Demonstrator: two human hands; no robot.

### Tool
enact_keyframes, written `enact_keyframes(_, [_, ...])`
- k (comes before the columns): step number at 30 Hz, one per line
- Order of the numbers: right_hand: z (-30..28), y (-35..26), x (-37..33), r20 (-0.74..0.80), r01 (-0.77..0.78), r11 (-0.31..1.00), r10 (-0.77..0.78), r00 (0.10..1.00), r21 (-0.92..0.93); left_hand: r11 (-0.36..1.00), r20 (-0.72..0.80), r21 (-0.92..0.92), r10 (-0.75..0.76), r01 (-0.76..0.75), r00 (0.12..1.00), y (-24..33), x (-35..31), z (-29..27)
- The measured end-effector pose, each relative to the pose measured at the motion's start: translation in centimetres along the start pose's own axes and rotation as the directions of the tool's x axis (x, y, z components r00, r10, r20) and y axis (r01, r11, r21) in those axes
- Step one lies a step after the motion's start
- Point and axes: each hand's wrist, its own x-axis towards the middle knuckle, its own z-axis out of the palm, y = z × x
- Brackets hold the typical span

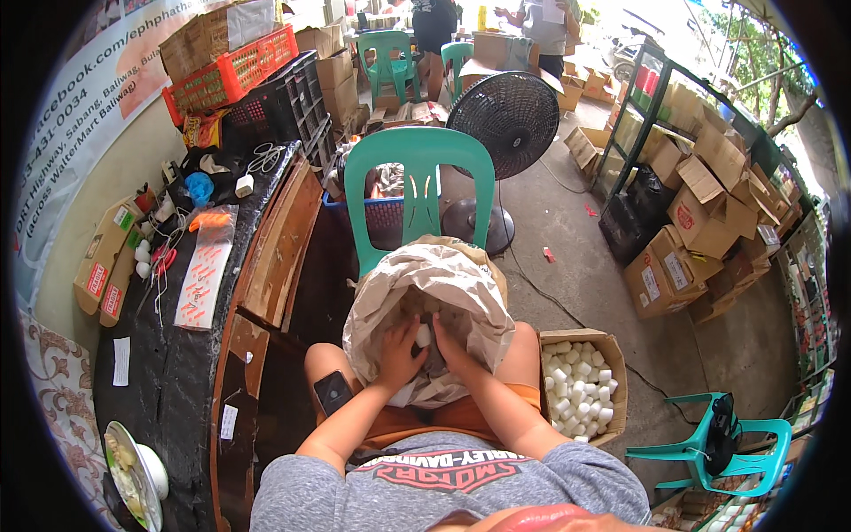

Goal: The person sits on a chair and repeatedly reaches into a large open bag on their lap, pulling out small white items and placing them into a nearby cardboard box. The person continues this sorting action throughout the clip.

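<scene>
A large crumpled beige sack (372,301) stands between my knees, its mouth rolled wide toward me. Both my hands reach down inside it. My left hand (401,355) is curled, with a small white cylindrical piece (423,336) between its thumb and fingers. Close beside that piece, my right hand (452,348) has its fingers stretched down into the sack, with nothing visible in them. More pale pieces seem to lie in the shadow deeper in the sack, too dim to make out. By my right thigh, an open cardboard box (618,390) holds many similar white cylinders.
A green plastic chair (487,177) stands right behind the sack, next to a black fan (505,124). A phone (333,392) rests on my left thigh. At left runs a black-covered table (177,372); at right are stacked cartons (665,275) and a green stool (762,443).
</scene>
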Motion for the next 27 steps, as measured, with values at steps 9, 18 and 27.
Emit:
enact_keyframes(9, [-0.9,0.8,1.3,-0.015,0.174,0.969,-0.174,0.985,0.175,0.965,0.091,-0.263,0.018,0.007,0.996,0.4,-0.2,0.3])
enact_keyframes(18, [-1.5,3.2,5.3,-0.140,0.210,0.931,-0.175,0.975,0.299,0.959,-0.060,-0.283,0.001,-0.018,0.998,-1.2,-1.2,1.5])
enact_keyframes(27, [-1.3,2.5,3.0,-0.013,0.162,0.984,-0.162,0.987,0.073,0.990,0.186,-0.144,0.021,0.006,0.982,0.3,-0.3,0.1])
